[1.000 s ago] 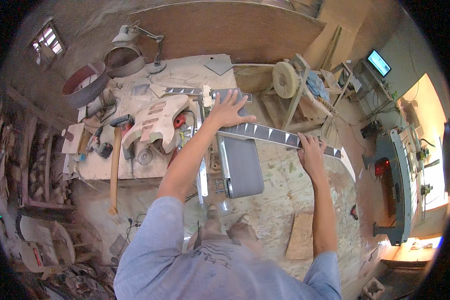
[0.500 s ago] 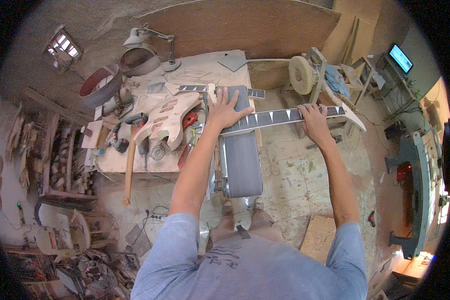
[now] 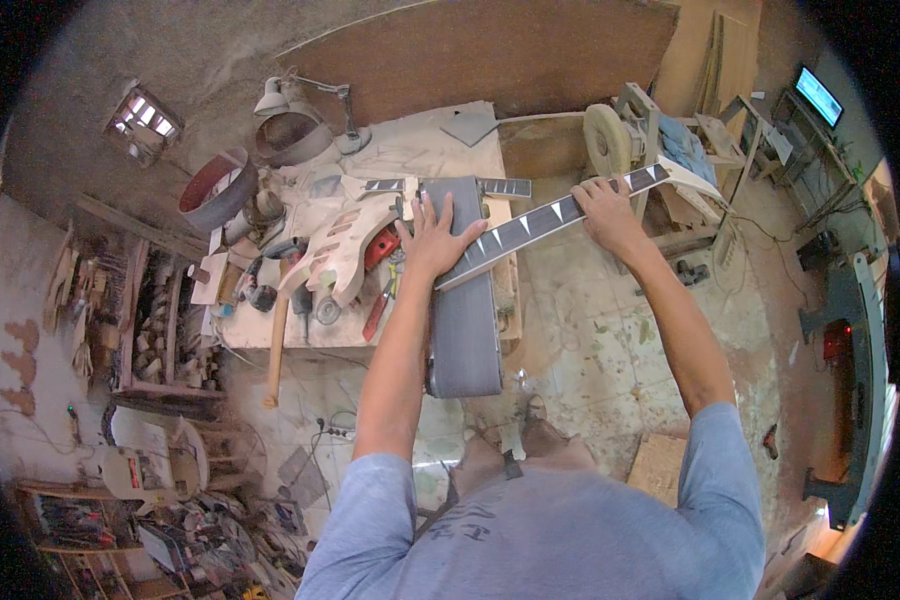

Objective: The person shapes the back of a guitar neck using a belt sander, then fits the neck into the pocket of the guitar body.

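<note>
Nearest is the person's grey-blue shirt (image 3: 560,540), both bare forearms (image 3: 685,330) reaching out past it. The wide grey sanding belt (image 3: 467,345) comes next, its rounded end toward the person. Over it lies one end of a guitar neck (image 3: 530,227), dark on top with white pointed marks, slanting away to the right beyond the belt's edge. The left hand (image 3: 436,240), fingers spread wide, lies flat over that end; the right hand (image 3: 604,213) grips the neck near its pale head (image 3: 685,175), fingers curled over it. Left of the belt, on the dusty table (image 3: 450,155), a pale guitar body (image 3: 342,248) lies among tools (image 3: 378,312). Farther off are a round pale wheel (image 3: 605,140) and a desk lamp (image 3: 270,97), with a large brown board (image 3: 480,55) behind
</note>
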The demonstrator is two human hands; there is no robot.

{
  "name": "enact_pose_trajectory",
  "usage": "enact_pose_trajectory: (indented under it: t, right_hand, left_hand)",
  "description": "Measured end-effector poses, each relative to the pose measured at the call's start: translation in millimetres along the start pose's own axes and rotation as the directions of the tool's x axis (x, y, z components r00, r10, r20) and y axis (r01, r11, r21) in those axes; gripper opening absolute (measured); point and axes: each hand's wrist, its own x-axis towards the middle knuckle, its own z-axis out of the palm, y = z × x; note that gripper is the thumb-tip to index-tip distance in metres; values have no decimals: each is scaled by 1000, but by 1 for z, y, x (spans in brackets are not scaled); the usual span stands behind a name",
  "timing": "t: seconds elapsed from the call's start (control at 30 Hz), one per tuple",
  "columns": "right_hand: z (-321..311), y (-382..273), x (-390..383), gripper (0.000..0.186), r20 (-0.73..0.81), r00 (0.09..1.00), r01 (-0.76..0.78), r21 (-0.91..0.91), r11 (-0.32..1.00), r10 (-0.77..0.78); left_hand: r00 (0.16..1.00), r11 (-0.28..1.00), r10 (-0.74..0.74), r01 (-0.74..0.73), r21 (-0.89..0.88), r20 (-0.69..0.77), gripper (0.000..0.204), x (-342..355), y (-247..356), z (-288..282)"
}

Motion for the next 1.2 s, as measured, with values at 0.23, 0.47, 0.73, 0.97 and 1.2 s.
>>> enact_pose_trajectory:
  t: [0.23, 0.47, 0.73, 0.97, 1.2]
  right_hand:
    - [-4, -34, 5, 29, 6, 1000, -24, 47, 999, 24]
    - [-2, -36, 1, 35, -44, 999, -12, 14, 1000, 13]
    - [-3, -33, -10, 37, -76, 994, -72, 68, 995, 77]
    - [-4, -18, -20, 35, -39, 998, -58, -5, 998, 58]
    - [-8, -3, -20, 33, -47, 999, 1, -17, 1000, -2]
  left_hand:
    - [1000, 1000, -19, 19, 9, 6, 112, -9, -29, -3]
    - [999, 1000, 7, -7, 8, -31, 113, -4, -37, -1]
    - [999, 999, 42, -42, 19, 2, 107, 3, -26, -1]
    - [997, 996, 81, -81, 23, 7, 106, 12, -14, 1]
    - [994, 994, 107, -106, 27, -32, 107, 16, -8, 6]
